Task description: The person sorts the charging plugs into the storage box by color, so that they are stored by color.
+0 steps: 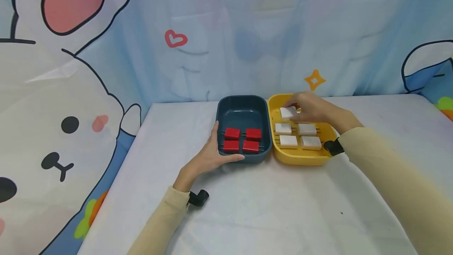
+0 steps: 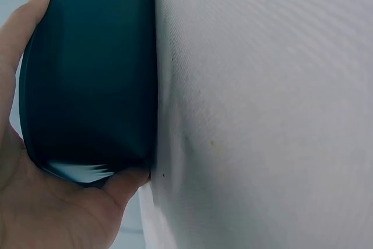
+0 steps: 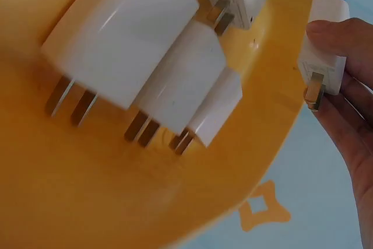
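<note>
My right hand [image 1: 311,107] pinches a white plug-in charger [image 1: 287,112] between thumb and fingers over the far part of a yellow tray [image 1: 301,161]. In the right wrist view, the held charger [image 3: 325,33] shows two flat metal prongs. Several other white chargers [image 1: 310,143] lie in rows in that tray; the hand partly hides one [image 1: 299,110] beside it. My left hand [image 1: 209,152] spreads around the near left corner of a dark blue tray [image 1: 242,115], fingers along its side, thumb along its front. Several red plug-like blocks [image 1: 251,146] with thin prongs lie in its near half.
Both trays stand side by side, touching or nearly so, on a white cloth-covered table [image 1: 247,207]. Behind them hangs a light blue printed curtain [image 1: 240,66], close to their far edges. A black wrist camera [image 1: 333,147] sits by the yellow tray's right rim.
</note>
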The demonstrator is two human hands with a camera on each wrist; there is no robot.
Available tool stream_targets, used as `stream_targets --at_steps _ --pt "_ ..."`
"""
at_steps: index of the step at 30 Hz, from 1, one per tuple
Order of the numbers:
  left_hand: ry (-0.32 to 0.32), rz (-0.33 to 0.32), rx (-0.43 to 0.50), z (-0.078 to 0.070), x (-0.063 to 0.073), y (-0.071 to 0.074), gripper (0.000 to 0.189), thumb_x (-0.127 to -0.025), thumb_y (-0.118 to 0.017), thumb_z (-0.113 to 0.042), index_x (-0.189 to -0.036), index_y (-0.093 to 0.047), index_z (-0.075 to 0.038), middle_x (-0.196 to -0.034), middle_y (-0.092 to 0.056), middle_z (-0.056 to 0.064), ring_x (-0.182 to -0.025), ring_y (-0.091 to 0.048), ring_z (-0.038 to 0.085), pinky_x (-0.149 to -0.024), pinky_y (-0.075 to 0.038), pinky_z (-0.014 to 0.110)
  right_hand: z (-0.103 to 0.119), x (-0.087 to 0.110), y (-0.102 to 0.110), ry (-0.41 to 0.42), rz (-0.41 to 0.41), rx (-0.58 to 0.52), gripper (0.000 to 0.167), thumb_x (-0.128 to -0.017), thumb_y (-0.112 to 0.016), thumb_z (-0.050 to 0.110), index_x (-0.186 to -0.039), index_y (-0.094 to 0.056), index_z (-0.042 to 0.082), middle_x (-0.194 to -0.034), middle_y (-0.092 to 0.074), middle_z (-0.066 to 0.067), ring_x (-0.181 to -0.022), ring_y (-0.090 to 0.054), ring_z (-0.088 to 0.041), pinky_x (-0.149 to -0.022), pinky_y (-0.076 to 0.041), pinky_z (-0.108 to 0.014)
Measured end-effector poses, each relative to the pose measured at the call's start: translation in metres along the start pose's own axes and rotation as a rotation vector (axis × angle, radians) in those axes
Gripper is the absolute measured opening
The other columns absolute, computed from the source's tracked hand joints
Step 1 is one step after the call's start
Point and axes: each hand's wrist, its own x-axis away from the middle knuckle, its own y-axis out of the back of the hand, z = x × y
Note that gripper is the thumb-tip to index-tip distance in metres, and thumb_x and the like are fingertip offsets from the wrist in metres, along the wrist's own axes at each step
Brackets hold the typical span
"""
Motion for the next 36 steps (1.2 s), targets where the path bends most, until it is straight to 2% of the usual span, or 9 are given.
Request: stream_targets --at_steps 5,13,19,22,25,30,32,36 --pt "-0.021 -0.01 0.016 0.0 0.001 0.002 0.13 -0.084 -0.086 -0.042 -0.168 0.01 -0.019 -0.175 -0.011 0.003 -0.157 -0.018 0.024 -0.123 -0.029 0.057 0.004 -0.012 -0.007 0.011 0.005 0.01 0.04 -0.086 -0.083 0.003 -0.121 -0.071 -0.011 -0.107 -0.071 -0.017 -0.085 -0.058 -0.025 -0.076 -0.055 -0.043" --pt "-0.088 0.005 0.047 0.001 -0.001 0.001 0.127 -0.086 -0.086 -0.037 -0.168 0.008 -0.018 -0.173 -0.016 0.006 -0.155 -0.021 0.025 -0.121 -0.033 0.057 0.0 -0.024 -0.018 -0.052 0.07 0.003 0.042 -0.088 -0.082 0.001 -0.124 -0.069 -0.013 -0.111 -0.072 -0.021 -0.084 -0.059 -0.025 -0.077 -0.056 -0.043" --pt "-0.195 0.016 0.105 0.004 -0.004 0.002 0.122 -0.086 -0.086 -0.027 -0.168 0.005 -0.023 -0.169 -0.024 0.008 -0.153 -0.026 0.025 -0.116 -0.04 0.056 -0.005 -0.028 -0.027 -0.037 0.074 0.014 0.041 -0.088 -0.081 -0.002 -0.124 -0.067 -0.015 -0.112 -0.071 -0.024 -0.086 -0.061 -0.027 -0.08 -0.057 -0.046" --pt "-0.22 0.015 0.106 0.004 -0.005 0.003 0.121 -0.086 -0.086 -0.024 -0.168 0.004 -0.026 -0.168 -0.026 0.01 -0.152 -0.027 0.027 -0.116 -0.04 0.055 -0.007 -0.029 -0.03 -0.022 0.065 0.012 0.038 -0.088 -0.08 -0.003 -0.122 -0.068 -0.015 -0.106 -0.072 -0.021 -0.083 -0.059 -0.026 -0.077 -0.056 -0.044" --pt "-0.199 0.018 0.101 0.003 -0.004 0.001 0.123 -0.086 -0.087 -0.026 -0.168 0.004 -0.024 -0.168 -0.025 0.009 -0.153 -0.026 0.026 -0.118 -0.039 0.054 -0.01 -0.026 -0.032 -0.014 0.066 0.005 0.033 -0.088 -0.079 -0.004 -0.119 -0.07 -0.014 -0.099 -0.072 -0.016 -0.079 -0.057 -0.024 -0.072 -0.054 -0.042" --pt "-0.123 0.017 0.057 0.0 -0.004 -0.001 0.127 -0.085 -0.087 -0.035 -0.168 0.007 -0.018 -0.172 -0.019 0.007 -0.155 -0.023 0.023 -0.121 -0.033 0.055 -0.013 -0.023 -0.037 -0.005 0.054 -0.015 0.017 -0.09 -0.077 -0.006 -0.106 -0.073 -0.01 -0.085 -0.066 -0.009 -0.074 -0.053 -0.022 -0.068 -0.049 -0.038" --pt "-0.121 0.021 0.047 -0.001 -0.005 -0.002 0.127 -0.085 -0.087 -0.036 -0.168 0.008 -0.018 -0.172 -0.019 0.007 -0.154 -0.023 0.024 -0.121 -0.033 0.055 -0.014 -0.022 -0.039 -0.004 0.044 -0.021 0.013 -0.09 -0.076 -0.006 -0.102 -0.073 -0.009 -0.081 -0.062 -0.008 -0.073 -0.052 -0.022 -0.067 -0.048 -0.038" --pt "-0.119 0.026 0.045 -0.004 -0.007 -0.004 0.126 -0.086 -0.086 -0.033 -0.168 0.007 -0.017 -0.171 -0.02 0.007 -0.154 -0.023 0.025 -0.12 -0.034 0.055 -0.014 -0.018 -0.036 -0.043 0.04 -0.037 0.025 -0.092 -0.075 -0.004 -0.113 -0.07 -0.015 -0.099 -0.071 -0.022 -0.086 -0.063 -0.033 -0.079 -0.057 -0.048"
